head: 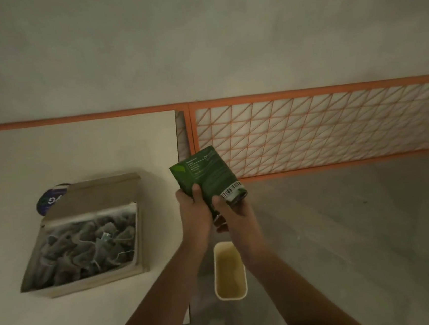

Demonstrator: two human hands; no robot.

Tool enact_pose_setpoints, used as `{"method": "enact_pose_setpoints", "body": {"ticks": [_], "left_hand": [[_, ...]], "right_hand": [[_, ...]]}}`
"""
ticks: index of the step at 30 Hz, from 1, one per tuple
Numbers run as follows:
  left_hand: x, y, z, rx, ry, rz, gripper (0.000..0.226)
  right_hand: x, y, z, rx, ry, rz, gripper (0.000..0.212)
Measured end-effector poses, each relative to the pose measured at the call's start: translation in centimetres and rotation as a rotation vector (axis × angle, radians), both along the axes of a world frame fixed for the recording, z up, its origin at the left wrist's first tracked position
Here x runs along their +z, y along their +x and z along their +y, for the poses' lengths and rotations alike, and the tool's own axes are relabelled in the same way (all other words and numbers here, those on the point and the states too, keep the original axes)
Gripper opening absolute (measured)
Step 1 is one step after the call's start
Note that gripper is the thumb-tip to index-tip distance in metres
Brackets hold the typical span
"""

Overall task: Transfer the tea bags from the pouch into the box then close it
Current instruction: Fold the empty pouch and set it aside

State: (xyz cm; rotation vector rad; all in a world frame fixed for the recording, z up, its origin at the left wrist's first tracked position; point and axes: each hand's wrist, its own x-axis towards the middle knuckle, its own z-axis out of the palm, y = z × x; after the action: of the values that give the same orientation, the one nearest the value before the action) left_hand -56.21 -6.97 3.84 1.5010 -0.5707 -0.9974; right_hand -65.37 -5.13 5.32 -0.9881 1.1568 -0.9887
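A green pouch (208, 176) with a barcode is held in the air past the table's right edge, its bottom end pointing up and away. My left hand (193, 209) grips its left side and my right hand (230, 213) grips its lower end. The cardboard box (138, 252) stands open on the white table (74, 150) to the left, lid flap leaning back. Several grey tea bags (84, 244) with strings fill it.
A round dark blue object (49, 201) lies behind the box, half hidden by the flap. A cream bin (229, 272) stands on the floor below my hands. An orange wire-grid rack (323, 129) runs along the wall at right.
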Motion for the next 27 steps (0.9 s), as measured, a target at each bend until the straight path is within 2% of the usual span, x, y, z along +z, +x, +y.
{"method": "enact_pose_setpoints", "body": {"ticks": [4,8,13,17,20,24,27], "left_hand": [[-1.3,-2.4,-0.3,-0.011,0.013,-0.064,0.034],[-2.8,-4.0,-0.9,-0.083,0.043,0.000,0.035],[-6.1,-5.4,-1.4,-0.236,0.302,0.081,0.016],[-8.3,-6.3,-1.1,-0.339,0.461,0.147,0.031],[-10.8,-6.2,-0.3,-0.405,0.530,0.125,0.028],[-13.8,-6.0,-0.2,-0.411,0.589,0.125,0.026],[-15.7,-6.5,-0.5,-0.330,0.636,0.216,0.023]], "right_hand": [[-1.1,-2.4,-0.1,-0.006,-0.032,0.010,0.020],[-2.4,-4.4,-1.0,-0.047,0.089,-0.022,0.007],[-5.8,-6.9,-2.1,-0.107,0.158,0.019,0.016],[-9.1,-8.1,-1.6,-0.125,0.248,0.017,0.025],[-11.4,-8.4,-1.2,-0.146,0.256,0.046,0.026],[-14.4,-8.6,-1.4,-0.169,0.283,0.067,0.026],[-16.3,-9.2,-1.7,-0.183,0.304,0.160,0.033]]}}
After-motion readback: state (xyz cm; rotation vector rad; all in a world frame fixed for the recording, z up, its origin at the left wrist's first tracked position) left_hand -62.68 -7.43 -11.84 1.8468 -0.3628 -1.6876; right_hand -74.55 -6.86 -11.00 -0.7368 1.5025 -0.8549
